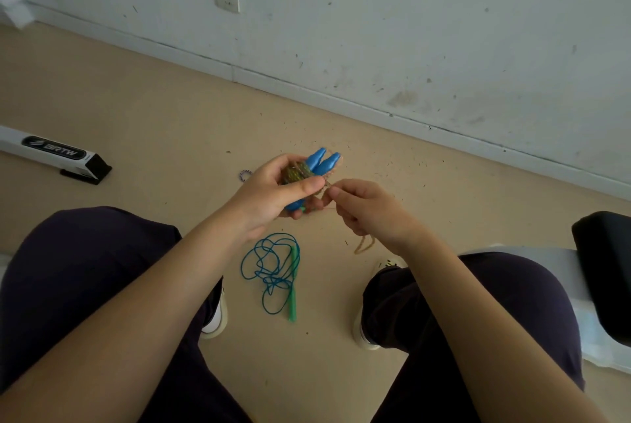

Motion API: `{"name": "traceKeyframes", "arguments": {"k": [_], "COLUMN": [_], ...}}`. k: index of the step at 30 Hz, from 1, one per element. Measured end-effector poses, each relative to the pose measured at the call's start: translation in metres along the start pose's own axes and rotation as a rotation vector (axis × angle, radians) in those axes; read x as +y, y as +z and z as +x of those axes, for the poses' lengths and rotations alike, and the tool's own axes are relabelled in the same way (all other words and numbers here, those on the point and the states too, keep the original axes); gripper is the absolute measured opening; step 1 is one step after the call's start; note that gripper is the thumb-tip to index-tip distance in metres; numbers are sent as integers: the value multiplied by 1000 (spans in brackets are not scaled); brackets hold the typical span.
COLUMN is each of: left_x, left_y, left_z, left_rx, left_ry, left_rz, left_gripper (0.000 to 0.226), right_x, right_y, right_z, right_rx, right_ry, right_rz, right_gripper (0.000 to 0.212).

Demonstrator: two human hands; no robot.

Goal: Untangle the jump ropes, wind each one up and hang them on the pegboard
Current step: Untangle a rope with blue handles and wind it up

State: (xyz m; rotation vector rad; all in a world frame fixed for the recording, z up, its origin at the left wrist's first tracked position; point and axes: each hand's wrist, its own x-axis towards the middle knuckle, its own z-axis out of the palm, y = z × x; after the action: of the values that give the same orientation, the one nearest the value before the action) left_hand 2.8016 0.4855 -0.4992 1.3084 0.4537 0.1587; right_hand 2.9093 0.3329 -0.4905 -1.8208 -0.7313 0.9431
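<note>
The tan rope is wound around its two blue handles, gripped in the left hand; the right hand pinches its loose tail, likely to tuck in next. The blue rope lies tangled on the floor between the feet.

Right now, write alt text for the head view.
A seated person's left hand grips two blue jump-rope handles wound with tan rope, while the right hand pinches the rope's loose end. A tangled blue rope with green handles lies on the beige floor between their feet.
</note>
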Motion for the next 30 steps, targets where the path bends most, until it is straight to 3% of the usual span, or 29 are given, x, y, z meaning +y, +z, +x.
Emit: {"name": "traceKeyframes", "arguments": {"k": [7, 13, 18, 22, 26, 30], "left_x": [-1, -10, -9, -10, -11, -10], "left_y": [-4, -15, -13, -8, -8, -13], "left_z": [6, 13, 10, 7, 8, 11], "left_rx": [228, 265, 94, -85, -167, 38], "left_ry": [112, 112, 83, 2, -15, 12], "left_rz": [30, 231, 422, 506, 488, 405], "left_gripper": [16, 31, 42, 34, 34, 37], "right_x": [-10, -10, -8, -1, -4, -6], "right_y": [11, 6, -5, -4, -7, -17], "right_z": [-1, -8, -10, -4, -3, -1], "right_rx": [127, 119, 196, 127, 158, 289], "right_ry": [-163, -230, -386, -457, -388, -256], "right_rz": [-292, -460, -487, -584, -447, -239], "right_gripper": [26, 19, 15, 15, 15, 6]}}
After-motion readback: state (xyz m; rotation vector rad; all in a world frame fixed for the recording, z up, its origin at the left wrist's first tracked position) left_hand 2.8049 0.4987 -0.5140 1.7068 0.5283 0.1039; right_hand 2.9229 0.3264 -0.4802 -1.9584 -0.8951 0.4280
